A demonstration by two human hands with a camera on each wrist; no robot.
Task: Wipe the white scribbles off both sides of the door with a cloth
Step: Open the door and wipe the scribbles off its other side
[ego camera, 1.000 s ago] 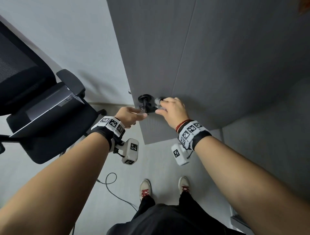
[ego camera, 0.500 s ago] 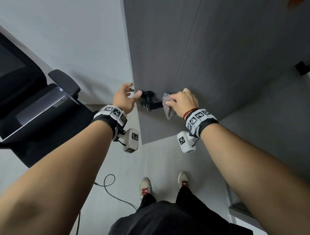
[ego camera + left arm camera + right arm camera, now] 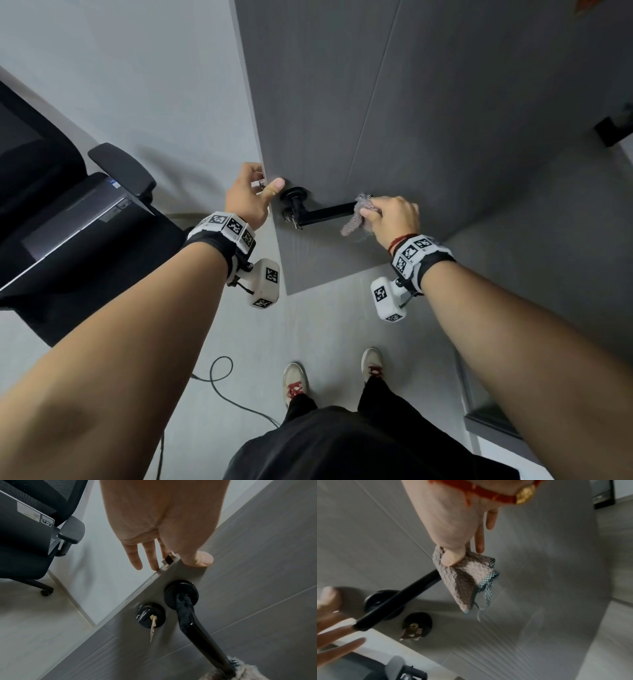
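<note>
The dark grey door (image 3: 411, 120) stands in front of me with a black lever handle (image 3: 325, 214) and a key (image 3: 153, 626) in the lock below it. My left hand (image 3: 250, 195) rests at the door's free edge, thumb flat on the face and straight fingers touching the edge by the latch (image 3: 169, 559). My right hand (image 3: 394, 216) pinches a folded grey-brown cloth (image 3: 464, 581) between thumb and fingers at the lever's tip. White smears show on the lock plate (image 3: 143, 613). No scribbles are plain on the door face.
A black office chair (image 3: 68, 222) stands close on the left beside the white wall (image 3: 137, 85). A thin cable (image 3: 219, 377) loops on the pale floor near my shoes (image 3: 296, 380). A dark box (image 3: 613, 130) sits at the far right.
My left hand left the handle area and rose to the door's edge. My right hand slid the cloth rightward along the lever to its tip.
</note>
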